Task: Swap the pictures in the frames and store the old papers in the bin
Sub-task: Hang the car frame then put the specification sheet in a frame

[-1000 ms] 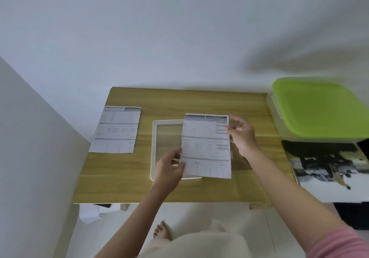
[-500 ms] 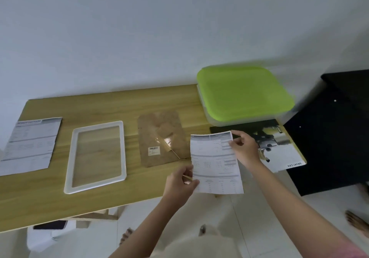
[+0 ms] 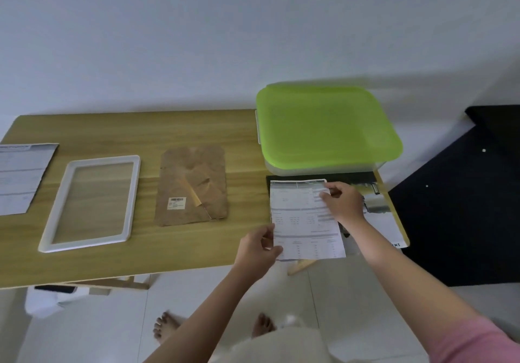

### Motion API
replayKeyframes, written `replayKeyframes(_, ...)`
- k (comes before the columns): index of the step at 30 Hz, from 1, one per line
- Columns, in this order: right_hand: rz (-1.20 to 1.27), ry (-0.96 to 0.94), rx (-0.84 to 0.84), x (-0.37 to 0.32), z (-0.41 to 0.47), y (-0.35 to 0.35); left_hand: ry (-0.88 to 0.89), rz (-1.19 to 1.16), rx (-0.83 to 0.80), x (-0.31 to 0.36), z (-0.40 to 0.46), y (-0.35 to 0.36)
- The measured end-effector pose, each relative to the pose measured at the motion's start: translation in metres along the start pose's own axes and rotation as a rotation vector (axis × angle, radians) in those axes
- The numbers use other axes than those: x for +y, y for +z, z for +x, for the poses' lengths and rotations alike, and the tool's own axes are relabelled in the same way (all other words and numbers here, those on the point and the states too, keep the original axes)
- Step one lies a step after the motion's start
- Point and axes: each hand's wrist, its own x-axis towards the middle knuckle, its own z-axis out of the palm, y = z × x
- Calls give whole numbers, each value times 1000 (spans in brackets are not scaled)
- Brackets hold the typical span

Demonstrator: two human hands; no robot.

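Fingers (image 3: 271, 246) of the left hand (image 3: 257, 250) and right hand (image 3: 344, 203) both pinch the printed white paper sheet (image 3: 305, 219). A second ago it hovered over the white plastic frame (image 3: 90, 203); now it's over the dark photo print (image 3: 378, 208) on the wooden counter (image 3: 239, 230), below the shut green-lidded clear bin (image 3: 327, 126), so binning looks next.

surface: wooden table (image 3: 135, 261) | left edge: printed spec sheet (image 3: 19, 177), flat | next right: white picture frame (image 3: 91, 202), flat, glass in | centre: brown frame backing board (image 3: 194, 185) | right end: clear bin with green lid (image 3: 326, 123), black-and-white picture print (image 3: 380, 210) just in front
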Motion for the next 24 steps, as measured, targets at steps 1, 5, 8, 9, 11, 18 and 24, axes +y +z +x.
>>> replayKeyframes(1, -17, -12, -20, 2, 4, 0, -2, 8, -2, 1, 3, 2)
replayKeyframes(5, -44, -61, -62, 5, 17, 5, -8, 59, 11, 0, 14, 6)
replayKeyframes(8, -39, -56, -62, 7, 21, 10, 3, 103, 23, 0, 19, 7)
replayKeyframes(9, -36, -52, -60, 8, 22, 11, 3, 115, 26, 0, 20, 7)
replayKeyframes(11, -33, -52, -60, 9, 23, 12, 2, 141, 27, -1, 21, 8)
replayKeyframes(18, -13, -20, -30, 9, 21, 15, 32, 257, 16, -2, 23, 5)
replayKeyframes(24, -22, -23, -14, 4, 18, 17, 46, 271, -15, -1, 21, -5)
